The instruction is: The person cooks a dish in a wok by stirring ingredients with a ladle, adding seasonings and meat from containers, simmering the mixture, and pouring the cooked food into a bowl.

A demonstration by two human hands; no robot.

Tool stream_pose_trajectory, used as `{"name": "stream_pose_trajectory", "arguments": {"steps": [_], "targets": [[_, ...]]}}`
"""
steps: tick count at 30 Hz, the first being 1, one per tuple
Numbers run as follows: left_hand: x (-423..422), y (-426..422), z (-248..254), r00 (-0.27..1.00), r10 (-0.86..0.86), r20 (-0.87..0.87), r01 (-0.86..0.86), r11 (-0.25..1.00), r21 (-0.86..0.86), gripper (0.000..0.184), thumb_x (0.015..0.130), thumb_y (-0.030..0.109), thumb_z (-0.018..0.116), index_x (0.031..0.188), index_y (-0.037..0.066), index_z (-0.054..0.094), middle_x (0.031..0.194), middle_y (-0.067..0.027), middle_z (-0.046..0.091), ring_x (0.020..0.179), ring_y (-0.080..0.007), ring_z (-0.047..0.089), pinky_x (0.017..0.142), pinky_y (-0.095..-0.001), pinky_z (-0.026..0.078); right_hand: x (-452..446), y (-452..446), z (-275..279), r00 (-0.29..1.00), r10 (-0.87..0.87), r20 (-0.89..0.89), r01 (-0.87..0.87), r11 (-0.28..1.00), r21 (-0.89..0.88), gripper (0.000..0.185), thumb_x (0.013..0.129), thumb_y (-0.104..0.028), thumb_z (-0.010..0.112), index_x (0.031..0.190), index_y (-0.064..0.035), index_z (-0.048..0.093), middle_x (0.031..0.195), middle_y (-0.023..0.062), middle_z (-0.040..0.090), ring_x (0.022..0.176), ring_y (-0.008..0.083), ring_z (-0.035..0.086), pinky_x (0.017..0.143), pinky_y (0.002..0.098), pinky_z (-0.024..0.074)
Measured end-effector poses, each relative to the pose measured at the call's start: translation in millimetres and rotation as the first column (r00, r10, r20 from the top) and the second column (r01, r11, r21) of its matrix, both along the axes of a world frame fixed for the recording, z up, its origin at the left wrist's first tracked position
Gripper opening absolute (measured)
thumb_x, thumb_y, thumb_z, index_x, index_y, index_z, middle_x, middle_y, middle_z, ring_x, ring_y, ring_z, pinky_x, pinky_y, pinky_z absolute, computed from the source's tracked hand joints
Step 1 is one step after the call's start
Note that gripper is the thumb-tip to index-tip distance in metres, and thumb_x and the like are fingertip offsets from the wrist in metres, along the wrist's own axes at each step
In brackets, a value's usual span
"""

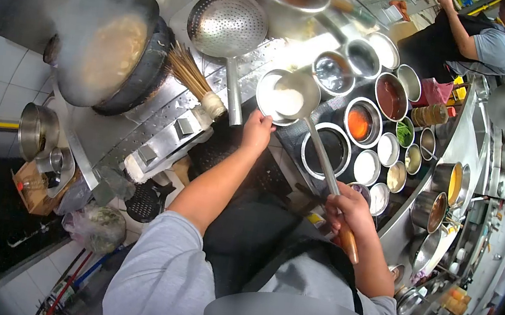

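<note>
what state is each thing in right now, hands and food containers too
left hand: fingers at the bowl's rim
right hand: closed around the ladle's handle
bowl: uncovered, partly under the ladle
ladle: raised, white contents inside
wok: steaming, uncovered, filled
skimmer: unheld, carrying no food
stick brush: unheld
orange-filled tub: uncovered
dark red-filled tub: uncovered
green pieces: in an uncovered container

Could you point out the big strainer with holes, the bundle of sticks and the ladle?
Strainer (227, 22): head view, on its perforated bowl.
Bundle of sticks (190, 71): head view, mid-sticks.
Ladle (322, 157): head view, on its metal handle.
</note>
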State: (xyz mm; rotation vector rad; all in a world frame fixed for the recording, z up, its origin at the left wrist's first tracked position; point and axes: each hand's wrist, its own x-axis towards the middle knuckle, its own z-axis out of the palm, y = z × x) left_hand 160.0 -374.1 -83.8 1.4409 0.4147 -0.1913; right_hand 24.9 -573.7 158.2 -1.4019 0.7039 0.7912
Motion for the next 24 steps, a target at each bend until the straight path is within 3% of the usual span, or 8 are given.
{"name": "stream_pose_trajectory", "arguments": {"steps": [6,10,12,14,17,21,22,24], "targets": [[-6,5,-8,0.994,0.042,-0.103,-0.075,0.935,-0.346,0.019,0.100,0.016,0.053,0.110,0.000,0.054,0.099,-0.0092,0.062,0.091,-0.0177,0.064,0.078,-0.0309,0.056,1,16,30,0.994,-0.111,-0.015,0.112,0.967,0.229,0.044,0.087,-0.013,0.051,0.128,0.0022,0.051,0.065,0.0022,0.043,0.039,0.0102,0.041,0.034,0.0253,0.0361],[-9,19,-19,0.923,-0.296,-0.245,0.243,0.944,-0.225,0.031,0.097,0.031,0.058,0.106,0.002,0.057,0.094,-0.0095,0.065,0.075,-0.0178,0.065,0.061,-0.0307,0.051,12,26,52,0.997,-0.061,0.049,0.051,0.982,0.179,0.049,0.083,-0.010,0.052,0.130,0.0053,0.050,0.062,0.0031,0.043,0.035,0.0104,0.040,0.034,0.0240,0.0353],[-29,41,-13,0.880,-0.468,-0.078,0.464,0.883,-0.066,0.033,0.092,0.037,0.065,0.098,0.005,0.060,0.083,-0.0067,0.066,0.074,-0.0142,0.062,0.066,-0.0340,0.050,22,28,57,0.994,-0.008,0.109,-0.012,0.983,0.184,0.053,0.081,-0.009,0.051,0.132,0.0065,0.048,0.059,0.0033,0.043,0.034,0.0107,0.038,0.033,0.0239,0.0345],[-55,79,35,0.848,-0.527,0.056,0.525,0.849,0.053,0.033,0.094,0.036,0.063,0.103,0.004,0.062,0.091,-0.0076,0.068,0.086,-0.0164,0.063,0.078,-0.0323,0.050,42,45,66,0.989,0.025,0.146,-0.059,0.970,0.236,0.057,0.079,-0.008,0.052,0.133,0.0070,0.047,0.058,0.0043,0.043,0.032,0.0118,0.037,0.031,0.0239,0.0328],[-96,149,88,0.914,-0.396,0.091,0.370,0.903,0.221,0.035,0.094,0.032,0.065,0.115,0.005,0.062,0.104,-0.0106,0.069,0.098,-0.0193,0.066,0.087,-0.0336,0.051,78,81,69,0.960,0.131,0.249,-0.188,0.958,0.219,0.056,0.078,-0.009,0.054,0.131,0.0075,0.047,0.057,0.0043,0.043,0.032,0.0125,0.038,0.031,0.0235,0.0335],[-154,251,68,0.987,0.036,0.155,-0.055,0.992,0.117,0.025,0.094,0.019,0.065,0.114,0.004,0.061,0.099,-0.0085,0.068,0.093,-0.0160,0.065,0.083,-0.0306,0.052,134,157,61,0.872,0.338,0.355,-0.402,0.907,0.124,0.045,0.080,-0.008,0.053,0.122,0.0068,0.050,0.060,0.0040,0.047,0.035,0.0124,0.043,0.032,0.0238,0.0358],[-166,276,75,0.993,0.106,0.047,-0.112,0.978,0.174,0.024,0.094,0.018,0.064,0.114,0.004,0.060,0.098,-0.0083,0.068,0.091,-0.0156,0.065,0.083,-0.0298,0.052,148,176,54,0.824,0.410,0.391,-0.476,0.875,0.086,0.041,0.080,-0.008,0.053,0.118,0.0061,0.052,0.061,0.0041,0.048,0.035,0.0122,0.043,0.033,0.0239,0.0358],[-190,315,71,0.968,0.234,0.087,-0.249,0.937,0.245,0.026,0.095,0.017,0.062,0.115,0.002,0.058,0.096,-0.0092,0.068,0.090,-0.0154,0.066,0.082,-0.0279,0.051,176,216,38,0.780,0.490,0.389,-0.562,0.822,0.091,0.027,0.083,-0.009,0.053,0.107,0.0030,0.053,0.063,0.0037,0.050,0.038,0.0133,0.046,0.036,0.0258,0.0382]]}}
